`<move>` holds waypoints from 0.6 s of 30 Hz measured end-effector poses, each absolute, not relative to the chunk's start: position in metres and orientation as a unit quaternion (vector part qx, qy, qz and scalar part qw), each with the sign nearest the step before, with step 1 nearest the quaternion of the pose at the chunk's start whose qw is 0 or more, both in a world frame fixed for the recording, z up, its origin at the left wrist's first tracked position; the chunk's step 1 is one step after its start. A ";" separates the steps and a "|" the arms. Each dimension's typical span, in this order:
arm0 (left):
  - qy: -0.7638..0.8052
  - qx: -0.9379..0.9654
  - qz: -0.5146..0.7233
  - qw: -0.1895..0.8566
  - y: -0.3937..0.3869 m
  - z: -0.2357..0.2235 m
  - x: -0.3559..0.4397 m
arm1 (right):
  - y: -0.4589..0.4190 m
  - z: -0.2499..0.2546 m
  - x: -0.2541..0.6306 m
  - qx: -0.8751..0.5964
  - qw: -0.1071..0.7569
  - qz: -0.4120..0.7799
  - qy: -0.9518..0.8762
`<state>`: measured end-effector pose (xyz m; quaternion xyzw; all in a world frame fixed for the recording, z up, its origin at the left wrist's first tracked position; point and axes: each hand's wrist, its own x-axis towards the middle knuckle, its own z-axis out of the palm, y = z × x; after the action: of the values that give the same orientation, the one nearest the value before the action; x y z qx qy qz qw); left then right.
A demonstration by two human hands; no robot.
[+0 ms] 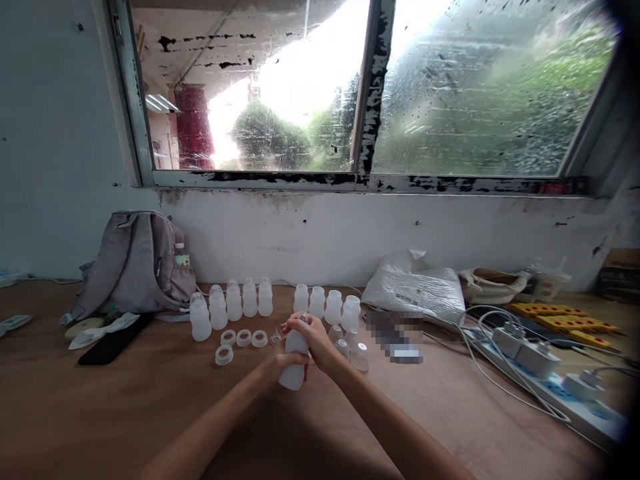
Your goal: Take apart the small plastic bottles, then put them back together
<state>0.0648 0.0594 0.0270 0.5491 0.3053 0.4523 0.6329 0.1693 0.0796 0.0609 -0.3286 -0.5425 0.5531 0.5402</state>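
A frosted white baby bottle (293, 379) is held tilted above the table, close in front of me. My left hand (285, 363) is wrapped round its body. My right hand (311, 330) is closed over its top end, the fingers hiding most of what is there. Just left of the bottle's top lies a clear nipple (276, 337). Several white collar rings (243, 338) lie farther left. To the right of my right hand are clear domed caps (359, 357), partly hidden by my forearm.
Topped bottles (218, 308) stand in a row at back left; open-necked bottles (333, 308) stand at back right. A grey backpack (135, 267), black phone-like slab (115, 340), plastic bag (415, 287), power strip (595, 419) with cables and yellow racks (565, 313) surround them.
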 end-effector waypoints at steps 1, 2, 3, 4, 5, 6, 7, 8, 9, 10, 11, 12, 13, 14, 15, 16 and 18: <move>0.293 0.538 0.441 0.656 0.059 0.027 0.063 | 0.079 0.062 0.169 -0.322 0.540 0.558 -0.542; 0.279 0.527 0.424 0.682 0.058 0.028 0.062 | 0.077 0.064 0.169 -0.314 0.537 0.564 -0.543; 0.263 0.516 0.405 0.707 0.057 0.029 0.061 | 0.076 0.066 0.169 -0.307 0.531 0.572 -0.545; 0.246 0.506 0.388 0.730 0.055 0.031 0.060 | 0.075 0.068 0.170 -0.302 0.522 0.581 -0.547; 0.226 0.496 0.373 0.751 0.054 0.033 0.059 | 0.074 0.070 0.171 -0.297 0.509 0.590 -0.552; 0.206 0.487 0.362 0.768 0.052 0.035 0.059 | 0.073 0.073 0.172 -0.292 0.496 0.597 -0.559; 0.186 0.478 0.358 0.780 0.050 0.038 0.059 | 0.072 0.075 0.173 -0.287 0.484 0.601 -0.567; 0.169 0.471 0.356 0.789 0.049 0.040 0.059 | 0.070 0.078 0.175 -0.281 0.471 0.605 -0.578; 0.152 0.465 0.352 0.798 0.047 0.043 0.059 | 0.069 0.081 0.178 -0.270 0.456 0.608 -0.592; 0.138 0.462 0.345 0.805 0.045 0.045 0.059 | 0.068 0.084 0.181 -0.255 0.437 0.612 -0.608; 0.131 0.464 0.337 0.809 0.043 0.047 0.059 | 0.067 0.087 0.184 -0.237 0.413 0.618 -0.626; 0.128 0.467 0.326 0.812 0.042 0.049 0.060 | 0.067 0.091 0.187 -0.217 0.386 0.625 -0.643; 0.128 0.470 0.317 0.814 0.040 0.049 0.060 | 0.067 0.094 0.191 -0.195 0.357 0.631 -0.660; 0.131 0.471 0.311 0.815 0.039 0.049 0.060 | 0.069 0.096 0.195 -0.177 0.329 0.635 -0.676; 0.134 0.470 0.308 0.816 0.039 0.049 0.060 | 0.071 0.098 0.200 -0.165 0.310 0.634 -0.689; 0.135 0.468 0.308 0.818 0.039 0.047 0.060 | 0.074 0.099 0.205 -0.161 0.291 0.629 -0.702; 0.125 0.461 0.311 0.822 0.041 0.044 0.059 | 0.083 0.099 0.215 -0.176 0.276 0.609 -0.723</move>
<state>0.0589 0.0410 0.0436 0.4607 0.1254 0.3114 0.8216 0.2152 0.0831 0.0985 -0.1756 -0.7229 0.6088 0.2756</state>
